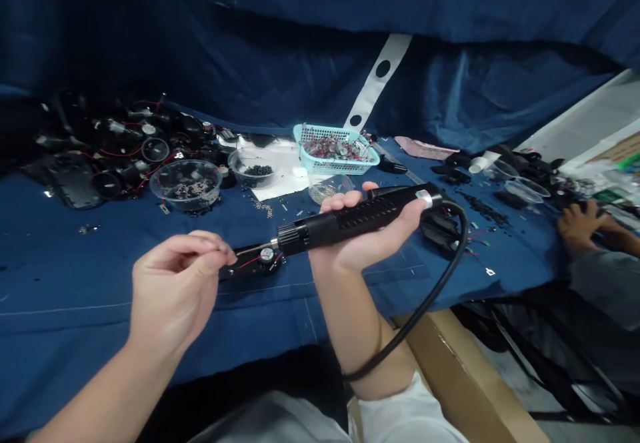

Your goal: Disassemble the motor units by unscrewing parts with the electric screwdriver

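Observation:
My right hand (pixel 367 239) lies palm up and cradles a black electric screwdriver (pixel 345 223), its fingers curled over the ribbed grip. The driver's thin metal bit (pixel 255 249) points left towards my left hand (pixel 175 289). The thumb and fingertips of that hand are pinched together beside the bit tip, and anything between them is too small to see. Just below lies a black part (pixel 245 268) with red wires and a round metal motor (pixel 267 254). A black cable (pixel 440 289) runs from the driver's end, down past my right forearm.
A blue cloth (pixel 90 276) covers the bench, with a blue basket (pixel 335 153) of wired parts, clear bowls of small screws (pixel 186 185), and heaped black parts with red wires (pixel 115 143). A co-worker's hand (pixel 580 226) works at the right. A cardboard box (pixel 460 383) stands below.

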`<state>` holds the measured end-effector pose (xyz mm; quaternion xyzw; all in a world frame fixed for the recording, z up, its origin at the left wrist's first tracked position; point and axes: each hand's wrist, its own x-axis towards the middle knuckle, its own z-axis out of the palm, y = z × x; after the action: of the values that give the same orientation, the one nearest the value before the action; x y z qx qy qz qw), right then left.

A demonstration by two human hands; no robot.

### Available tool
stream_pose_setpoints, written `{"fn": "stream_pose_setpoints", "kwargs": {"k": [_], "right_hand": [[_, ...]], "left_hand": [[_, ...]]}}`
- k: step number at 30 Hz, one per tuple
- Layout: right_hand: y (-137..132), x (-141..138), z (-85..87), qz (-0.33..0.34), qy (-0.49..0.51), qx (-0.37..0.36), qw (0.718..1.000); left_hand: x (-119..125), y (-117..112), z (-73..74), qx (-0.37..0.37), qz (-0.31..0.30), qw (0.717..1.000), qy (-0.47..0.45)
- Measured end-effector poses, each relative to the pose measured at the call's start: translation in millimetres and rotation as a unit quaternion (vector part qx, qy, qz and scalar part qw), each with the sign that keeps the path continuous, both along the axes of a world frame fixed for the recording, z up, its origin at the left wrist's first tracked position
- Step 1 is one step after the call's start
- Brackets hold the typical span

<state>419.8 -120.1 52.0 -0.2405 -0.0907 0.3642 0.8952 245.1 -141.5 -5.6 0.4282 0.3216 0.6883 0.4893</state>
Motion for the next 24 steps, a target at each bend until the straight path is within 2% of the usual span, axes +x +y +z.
{"fn": "stream_pose_setpoints", "kwargs": {"k": [4, 8, 11, 16, 24], "right_hand": [[-6.8, -13.1, 6.0, 0.016, 0.03, 0.001, 0.999], [-8.2, -19.0, 3.6, 0.01, 0.019, -0.007, 1.0], [-9.0, -20.8, 1.4, -0.023, -0.018, -0.011, 1.0], [-11.9, -21.6, 3.3, -0.078, -0.057, 0.014, 0.995], [-15.0, -19.8, 2.3, -0.061, -0.078, 0.01, 0.995]], "left_hand": [[2.9, -13.8, 1.9, -0.002, 0.013, 1.0, -0.008], [5.9, -19.4, -2.6, -0.014, 0.02, 0.999, -0.032], [9.9, -20.3, -5.4, -0.056, 0.019, 0.996, -0.059], [12.0, -17.8, -2.8, -0.137, -0.019, 0.987, -0.08], [3.7, -17.1, -13.9, -0.103, -0.032, 0.993, -0.046]]}}
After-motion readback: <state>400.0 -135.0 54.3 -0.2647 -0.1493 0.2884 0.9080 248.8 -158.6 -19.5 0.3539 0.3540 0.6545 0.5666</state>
